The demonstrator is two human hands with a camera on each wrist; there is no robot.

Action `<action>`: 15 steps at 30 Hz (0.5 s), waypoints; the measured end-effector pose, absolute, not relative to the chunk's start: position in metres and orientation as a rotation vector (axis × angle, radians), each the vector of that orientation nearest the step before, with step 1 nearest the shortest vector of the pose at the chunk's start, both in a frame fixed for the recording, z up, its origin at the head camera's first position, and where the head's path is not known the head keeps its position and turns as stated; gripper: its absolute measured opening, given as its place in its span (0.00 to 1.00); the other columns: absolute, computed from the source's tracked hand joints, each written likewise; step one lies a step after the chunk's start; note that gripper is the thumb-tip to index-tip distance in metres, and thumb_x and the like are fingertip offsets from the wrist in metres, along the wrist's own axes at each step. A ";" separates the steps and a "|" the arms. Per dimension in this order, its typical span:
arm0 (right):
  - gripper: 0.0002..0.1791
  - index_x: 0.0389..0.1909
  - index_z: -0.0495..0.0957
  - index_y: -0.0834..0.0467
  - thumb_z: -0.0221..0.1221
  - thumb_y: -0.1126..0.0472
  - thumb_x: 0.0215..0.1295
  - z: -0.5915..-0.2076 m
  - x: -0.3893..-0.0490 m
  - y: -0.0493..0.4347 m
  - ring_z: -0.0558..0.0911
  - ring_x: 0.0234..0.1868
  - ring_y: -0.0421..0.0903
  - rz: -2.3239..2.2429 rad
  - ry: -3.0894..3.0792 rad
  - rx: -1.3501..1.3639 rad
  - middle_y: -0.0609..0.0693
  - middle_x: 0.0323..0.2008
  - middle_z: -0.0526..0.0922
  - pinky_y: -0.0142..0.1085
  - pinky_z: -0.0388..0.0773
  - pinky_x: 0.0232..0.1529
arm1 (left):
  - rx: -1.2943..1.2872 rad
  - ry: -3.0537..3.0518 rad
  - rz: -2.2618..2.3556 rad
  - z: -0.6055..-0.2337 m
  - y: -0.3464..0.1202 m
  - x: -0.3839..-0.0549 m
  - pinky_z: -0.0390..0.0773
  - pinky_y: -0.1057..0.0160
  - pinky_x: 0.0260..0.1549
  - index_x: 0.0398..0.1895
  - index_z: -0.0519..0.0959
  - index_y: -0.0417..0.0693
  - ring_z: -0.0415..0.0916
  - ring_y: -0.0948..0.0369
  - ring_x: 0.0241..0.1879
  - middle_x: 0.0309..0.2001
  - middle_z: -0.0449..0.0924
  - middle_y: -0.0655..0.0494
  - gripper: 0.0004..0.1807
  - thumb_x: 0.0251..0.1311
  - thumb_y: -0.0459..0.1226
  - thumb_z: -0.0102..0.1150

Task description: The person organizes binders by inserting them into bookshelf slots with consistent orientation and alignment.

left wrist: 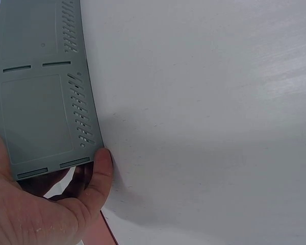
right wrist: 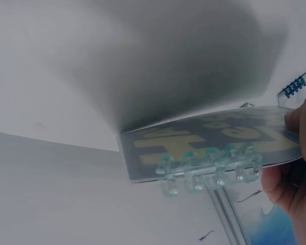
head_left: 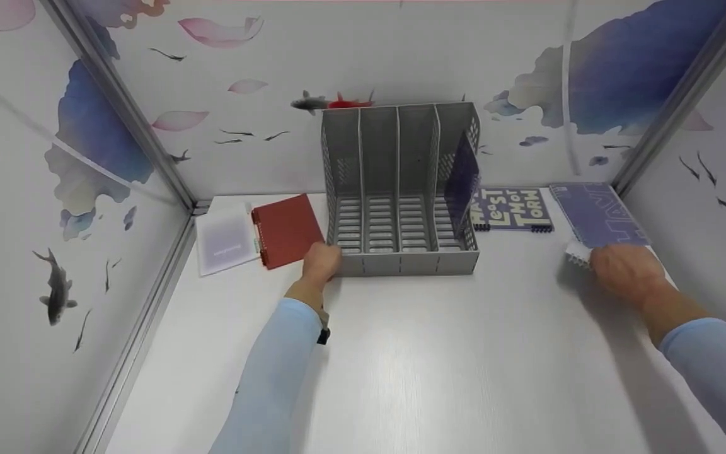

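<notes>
White table (head_left: 432, 353), right hand (head_left: 629, 270) closed on notebook (right wrist: 194, 133)

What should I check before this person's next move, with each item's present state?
1. Left hand on gray file organizer: ok, grips its near left corner.
2. Right hand on ring-bound notebook: ok, pinches it.
3. Organizer upright on the white table: ok.
4. Rightmost compartment unoccupied: not ok, a purple notebook stands there.
5. Held notebook at the organizer: not ok, off to its right.
6. Held notebook's full cover wording: cannot tell, foreshortened.
</notes>
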State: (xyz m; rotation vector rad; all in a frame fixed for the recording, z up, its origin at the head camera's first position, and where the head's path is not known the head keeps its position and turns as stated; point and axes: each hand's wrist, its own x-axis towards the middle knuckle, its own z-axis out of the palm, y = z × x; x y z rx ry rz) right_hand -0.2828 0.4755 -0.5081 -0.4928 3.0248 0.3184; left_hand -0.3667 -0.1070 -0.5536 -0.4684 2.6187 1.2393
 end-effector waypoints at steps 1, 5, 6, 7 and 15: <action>0.06 0.32 0.75 0.66 0.55 0.72 0.71 -0.507 -0.283 0.475 0.78 0.24 0.54 0.307 3.026 -0.489 0.59 0.24 0.81 0.59 0.85 0.28 | -0.456 2.622 1.244 -0.555 -0.108 -0.368 0.84 0.51 0.54 0.60 0.85 0.36 0.79 0.52 0.50 0.56 0.88 0.44 0.24 0.78 0.42 0.47; 0.07 0.29 0.76 0.64 0.54 0.71 0.68 -0.505 -0.284 0.471 0.77 0.23 0.54 0.220 3.055 -0.464 0.58 0.23 0.81 0.60 0.83 0.27 | -0.407 2.638 1.217 -0.596 -0.118 -0.401 0.83 0.55 0.39 0.48 0.88 0.43 0.79 0.53 0.41 0.42 0.85 0.51 0.20 0.76 0.44 0.47; 0.07 0.28 0.76 0.64 0.54 0.71 0.67 -0.504 -0.284 0.469 0.77 0.23 0.55 0.202 3.061 -0.461 0.58 0.22 0.81 0.61 0.83 0.27 | -0.401 2.639 1.204 -0.607 -0.121 -0.409 0.82 0.56 0.35 0.45 0.88 0.46 0.79 0.54 0.38 0.39 0.84 0.53 0.19 0.75 0.45 0.48; 0.07 0.27 0.76 0.64 0.54 0.71 0.67 -0.504 -0.284 0.468 0.77 0.22 0.55 0.187 3.066 -0.458 0.58 0.22 0.81 0.61 0.82 0.26 | -0.389 2.633 1.208 -0.618 -0.124 -0.417 0.81 0.58 0.32 0.43 0.87 0.48 0.79 0.55 0.37 0.37 0.82 0.55 0.18 0.75 0.46 0.48; 0.07 0.32 0.75 0.67 0.52 0.71 0.71 -0.496 -0.284 0.460 0.78 0.23 0.54 0.239 3.044 -0.477 0.59 0.24 0.80 0.58 0.83 0.25 | -0.401 2.591 1.248 -0.628 -0.128 -0.421 0.82 0.58 0.28 0.41 0.83 0.50 0.78 0.57 0.33 0.35 0.79 0.55 0.15 0.76 0.45 0.48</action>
